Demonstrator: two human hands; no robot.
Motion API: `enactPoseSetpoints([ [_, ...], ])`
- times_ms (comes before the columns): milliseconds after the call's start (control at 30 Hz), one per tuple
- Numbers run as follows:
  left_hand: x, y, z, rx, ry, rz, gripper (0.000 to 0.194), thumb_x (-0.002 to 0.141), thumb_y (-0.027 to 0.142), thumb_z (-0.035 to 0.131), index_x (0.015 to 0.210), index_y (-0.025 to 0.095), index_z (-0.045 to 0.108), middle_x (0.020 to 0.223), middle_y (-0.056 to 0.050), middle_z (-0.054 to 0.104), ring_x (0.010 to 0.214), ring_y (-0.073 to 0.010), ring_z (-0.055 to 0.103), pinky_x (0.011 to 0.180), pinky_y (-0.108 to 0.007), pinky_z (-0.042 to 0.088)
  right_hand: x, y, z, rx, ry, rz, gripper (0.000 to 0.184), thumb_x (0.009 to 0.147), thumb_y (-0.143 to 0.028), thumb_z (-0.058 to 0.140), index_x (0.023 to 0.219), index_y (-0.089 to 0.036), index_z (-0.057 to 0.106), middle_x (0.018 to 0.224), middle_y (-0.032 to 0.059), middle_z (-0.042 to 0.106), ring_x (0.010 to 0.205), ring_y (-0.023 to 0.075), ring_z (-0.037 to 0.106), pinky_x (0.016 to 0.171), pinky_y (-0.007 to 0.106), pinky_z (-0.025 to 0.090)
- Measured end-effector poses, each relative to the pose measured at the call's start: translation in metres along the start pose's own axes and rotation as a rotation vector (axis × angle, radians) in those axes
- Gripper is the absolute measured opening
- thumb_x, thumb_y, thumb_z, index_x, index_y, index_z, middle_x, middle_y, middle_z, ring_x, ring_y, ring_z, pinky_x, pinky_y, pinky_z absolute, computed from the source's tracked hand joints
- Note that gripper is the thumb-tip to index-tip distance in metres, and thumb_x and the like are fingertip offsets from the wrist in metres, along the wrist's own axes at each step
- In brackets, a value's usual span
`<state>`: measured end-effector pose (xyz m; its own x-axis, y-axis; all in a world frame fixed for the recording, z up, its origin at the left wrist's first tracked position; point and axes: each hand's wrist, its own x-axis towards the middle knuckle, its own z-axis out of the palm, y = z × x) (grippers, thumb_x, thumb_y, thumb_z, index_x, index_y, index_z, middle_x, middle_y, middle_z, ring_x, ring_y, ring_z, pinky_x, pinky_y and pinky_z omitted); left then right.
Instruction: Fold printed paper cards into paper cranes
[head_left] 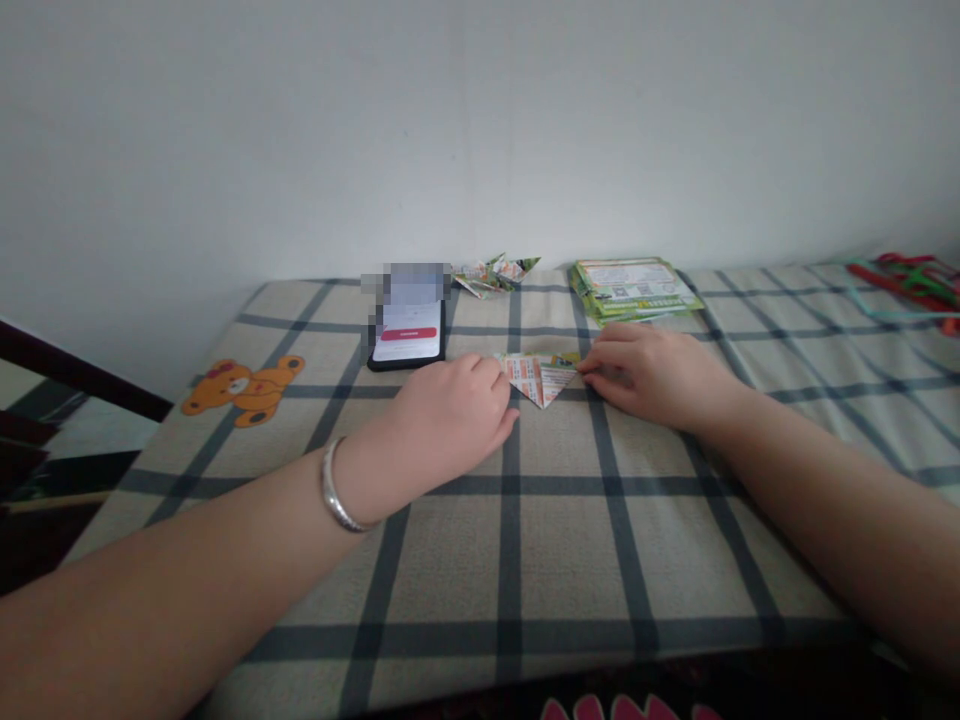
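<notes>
A folded triangle of printed paper lies on the checked tablecloth, its point toward me. My left hand, with a silver bangle on the wrist, is closed at the triangle's left corner; its fingertips are partly hidden behind the knuckles. At the right corner my right hand pinches the paper between thumb and fingers. Beyond the triangle, near the wall, lie folded paper shapes of similar printed paper. A stack of green-edged printed sheets rests just past my right hand.
A phone with its screen lit lies beyond my left hand. On the left of the checked tablecloth is a flat orange bear figure. Red and green items sit at the far right. A white wall borders the table's back.
</notes>
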<state>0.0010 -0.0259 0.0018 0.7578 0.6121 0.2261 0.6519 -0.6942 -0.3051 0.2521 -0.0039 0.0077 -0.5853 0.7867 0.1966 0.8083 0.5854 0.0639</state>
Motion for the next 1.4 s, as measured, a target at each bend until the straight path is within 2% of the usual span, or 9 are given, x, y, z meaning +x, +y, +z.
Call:
enactPoseSetpoints([
  [167,0.000,-0.007,0.002,0.012,0.048,-0.019,0.027,0.094,0.027,0.045,0.088,0.012,0.067,0.086,-0.008,0.066,0.083,-0.0265,0.064,0.066,-0.039,0.054,0.005,-0.001,0.007,0.015,0.084,-0.102,0.018,0.091,-0.027,0.051,0.090,-0.017,0.066,0.104,0.0091,0.067,0.095,0.0239,0.062,0.082,0.035,0.049],
  [400,0.000,-0.007,0.005,-0.033,0.058,-0.045,0.018,0.091,0.026,0.049,0.097,0.015,0.062,0.091,-0.008,0.063,0.089,-0.0268,0.061,0.070,-0.039,0.054,0.006,0.001,0.011,0.068,0.102,-0.122,0.012,0.091,-0.027,0.055,0.090,-0.018,0.063,0.107,0.0090,0.069,0.101,0.0254,0.063,0.089,0.040,0.050],
  [533,0.000,-0.008,0.009,-0.082,0.111,-0.003,0.021,0.091,0.025,0.051,0.105,0.014,0.062,0.101,-0.010,0.063,0.098,-0.0269,0.059,0.081,-0.040,0.053,0.007,-0.001,0.009,0.068,0.097,-0.114,0.012,0.092,-0.025,0.053,0.091,-0.018,0.063,0.107,0.0091,0.069,0.100,0.0247,0.064,0.088,0.039,0.050],
  [600,0.000,-0.009,0.012,-0.157,0.149,0.042,0.028,0.091,0.026,0.053,0.116,0.014,0.060,0.111,-0.011,0.062,0.107,-0.0267,0.056,0.091,-0.042,0.051,0.007,-0.001,0.008,0.050,0.098,-0.115,0.012,0.092,-0.026,0.054,0.091,-0.018,0.063,0.106,0.0094,0.070,0.100,0.0248,0.064,0.088,0.039,0.050],
  [667,0.000,-0.009,0.014,-0.239,0.173,0.112,0.038,0.092,0.026,0.053,0.129,0.017,0.055,0.123,-0.010,0.059,0.115,-0.0255,0.053,0.100,-0.043,0.047,0.007,-0.002,0.007,0.029,0.100,-0.118,0.013,0.092,-0.027,0.055,0.090,-0.018,0.064,0.104,0.0097,0.070,0.100,0.0250,0.064,0.088,0.039,0.049],
  [733,0.000,-0.009,0.017,-0.288,0.162,0.169,0.041,0.093,0.026,0.053,0.133,0.024,0.053,0.129,-0.008,0.056,0.120,-0.0250,0.051,0.103,-0.045,0.045,0.007,-0.002,0.006,0.017,0.100,-0.115,0.014,0.091,-0.027,0.055,0.090,-0.017,0.064,0.103,0.0097,0.070,0.100,0.0250,0.064,0.088,0.039,0.049],
  [867,0.001,-0.010,0.019,-0.304,0.136,0.195,0.035,0.093,0.028,0.055,0.127,0.024,0.060,0.130,-0.008,0.057,0.121,-0.0257,0.052,0.103,-0.047,0.045,0.008,-0.002,0.007,0.026,0.109,-0.096,0.013,0.090,-0.027,0.056,0.089,-0.018,0.064,0.101,0.0088,0.070,0.096,0.0244,0.064,0.087,0.037,0.049],
  [1167,0.001,-0.012,0.019,-0.291,0.182,0.143,0.030,0.090,0.025,0.057,0.118,0.021,0.065,0.127,-0.007,0.062,0.117,-0.0243,0.056,0.104,-0.044,0.047,0.007,-0.004,0.010,0.087,0.117,-0.031,0.012,0.089,-0.028,0.056,0.091,-0.019,0.064,0.088,0.0069,0.068,0.086,0.0234,0.063,0.078,0.036,0.047],
  [1400,0.003,-0.014,0.019,-0.275,0.211,0.100,0.027,0.092,0.022,0.053,0.115,0.019,0.067,0.119,-0.004,0.068,0.111,-0.0216,0.060,0.100,-0.041,0.050,0.006,-0.006,0.011,0.387,0.169,0.036,0.006,0.082,-0.018,0.060,0.084,-0.021,0.066,0.082,0.0017,0.070,0.076,0.0168,0.063,0.071,0.029,0.046],
])
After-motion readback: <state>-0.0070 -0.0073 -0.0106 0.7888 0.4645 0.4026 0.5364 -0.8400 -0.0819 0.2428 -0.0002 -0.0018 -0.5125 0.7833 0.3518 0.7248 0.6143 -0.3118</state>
